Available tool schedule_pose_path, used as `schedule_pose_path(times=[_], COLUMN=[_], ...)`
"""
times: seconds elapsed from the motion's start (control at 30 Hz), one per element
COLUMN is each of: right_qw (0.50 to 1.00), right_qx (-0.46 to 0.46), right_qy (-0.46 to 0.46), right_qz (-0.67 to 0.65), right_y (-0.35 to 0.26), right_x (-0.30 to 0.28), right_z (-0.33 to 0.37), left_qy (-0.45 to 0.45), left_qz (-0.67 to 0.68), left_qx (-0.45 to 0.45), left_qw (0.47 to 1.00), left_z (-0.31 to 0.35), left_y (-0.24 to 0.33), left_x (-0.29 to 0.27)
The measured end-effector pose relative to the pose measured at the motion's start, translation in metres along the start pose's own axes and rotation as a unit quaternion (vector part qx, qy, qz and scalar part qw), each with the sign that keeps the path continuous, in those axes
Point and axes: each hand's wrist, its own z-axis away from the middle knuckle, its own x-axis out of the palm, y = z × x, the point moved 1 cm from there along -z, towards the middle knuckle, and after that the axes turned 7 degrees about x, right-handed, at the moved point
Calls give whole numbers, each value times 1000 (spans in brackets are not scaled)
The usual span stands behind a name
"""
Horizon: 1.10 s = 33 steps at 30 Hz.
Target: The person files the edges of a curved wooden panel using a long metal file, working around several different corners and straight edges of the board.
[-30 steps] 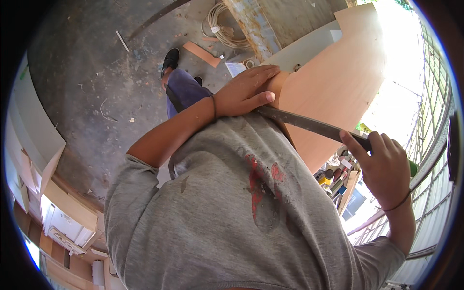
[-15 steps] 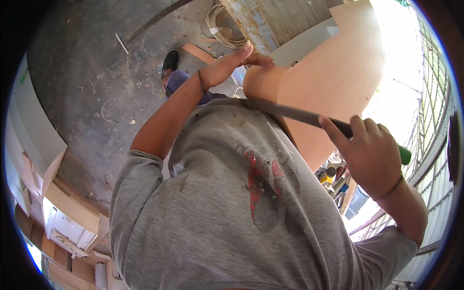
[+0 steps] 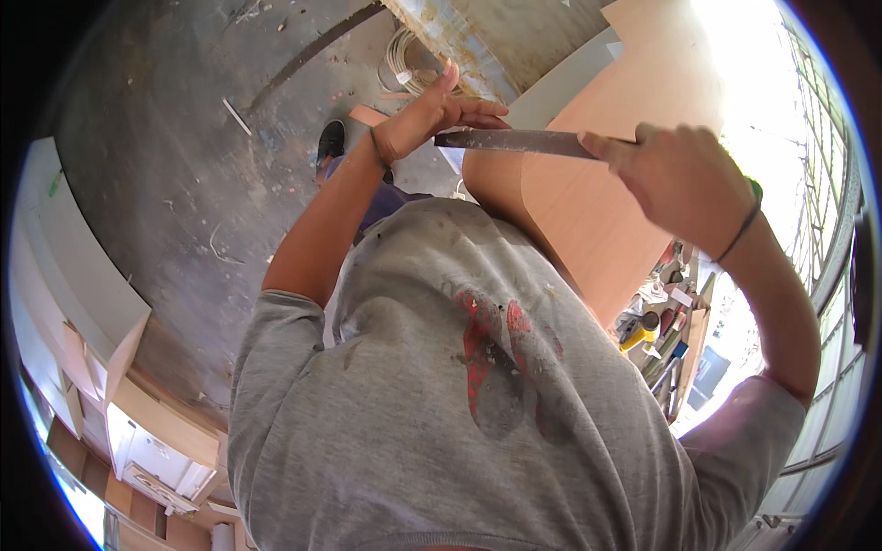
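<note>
My hands (image 3: 691, 179): I count two
Dark bands (image 3: 378, 149) on my wrists: two
My long flat tool (image 3: 519, 140): one
Big roll of cord (image 3: 397, 59): one

A head-worn fisheye looks steeply down, close over the grey T-shirt (image 3: 423, 386), taking in concrete floor (image 3: 184, 165) toward ten o'clock. Glare (image 3: 749, 83) near two o'clock perhaps hides detail.

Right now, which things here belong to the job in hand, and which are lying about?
Seemingly in use:
right hand, gripping the dark file-like tool
left hand, near its tip
wood panel below

Seemingly lying about:
coiled cable
white strip
yellow-and-black item
</note>
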Motion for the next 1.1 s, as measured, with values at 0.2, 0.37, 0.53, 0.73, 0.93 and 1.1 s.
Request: schedule_pose_path(times=[0.2,0.37,0.53,0.73,0.93,1.1], right_qw=[999,974,836,447,336,264], right_qx=[9,126,234,394,380,382], right_qy=[-37,65,127,187,237,251], right_qz=[30,-178,-480,-781,-829,-849], right_y=[-7,32,38,-39,-94,-114], right_x=[-2,19,97,160,146,112], right_z=[25,33,99,119,88,84], left_qy=[88,225,154,-8,-133,-212], left_qz=[78,52,-72,-45,11,78], left_qx=[71,71,-7,-36,-83,-158], left_qw=[991,970,985,998,988,961], left_z=[-9,-19,-21,-30,-49,-65], left_y=[2,19,15,24,45,27], left_x=[-32,-10,32,27,11,-3])
